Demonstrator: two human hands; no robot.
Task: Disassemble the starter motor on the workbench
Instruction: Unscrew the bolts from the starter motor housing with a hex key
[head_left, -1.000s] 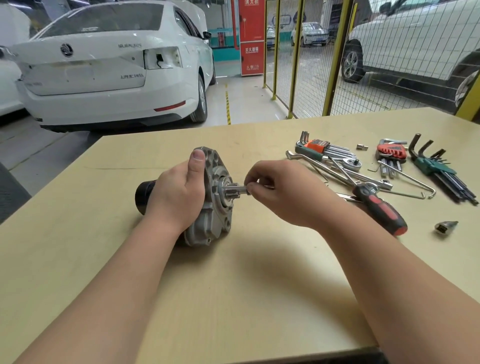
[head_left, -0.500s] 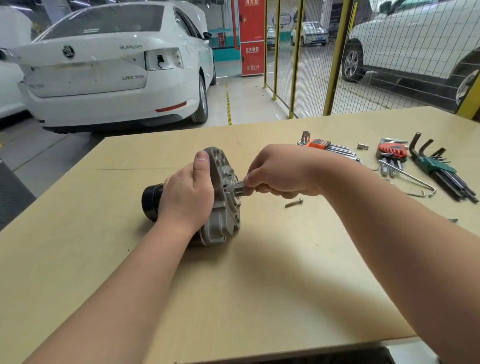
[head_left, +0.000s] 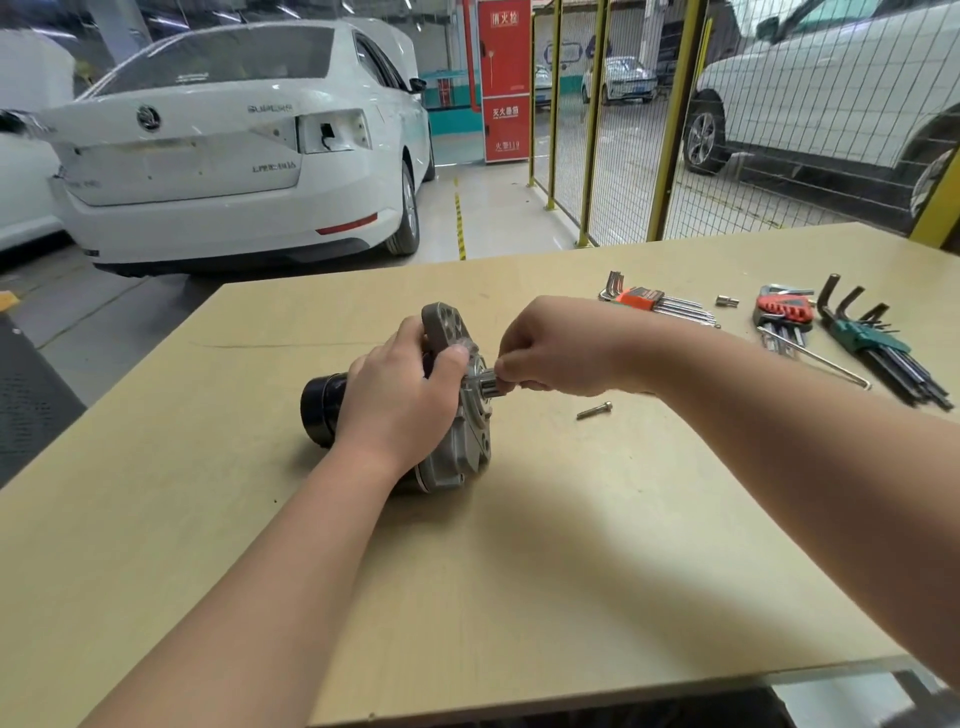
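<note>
The starter motor (head_left: 457, 447) lies on its side on the workbench (head_left: 519, 571), black cylinder end to the left, grey cast flange facing right. My left hand (head_left: 402, 395) grips the housing from above, thumb over the flange. My right hand (head_left: 561, 348) pinches the small toothed pinion shaft (head_left: 488, 387) that sticks out of the flange. A loose bolt (head_left: 595, 410) lies on the bench just right of the motor, below my right wrist.
Hex key sets lie at the back right: an orange-holder set (head_left: 649, 301), a red-holder set (head_left: 784, 312), a green-holder set (head_left: 872, 338), plus a small socket (head_left: 726, 300). Beyond the bench stand a white car (head_left: 234, 150) and a yellow mesh fence (head_left: 670, 119).
My right hand has turned from palm-side to knuckles-up while staying on the pinion shaft. My left thumb moved down onto the flange. A loose bolt now shows on the bench.
</note>
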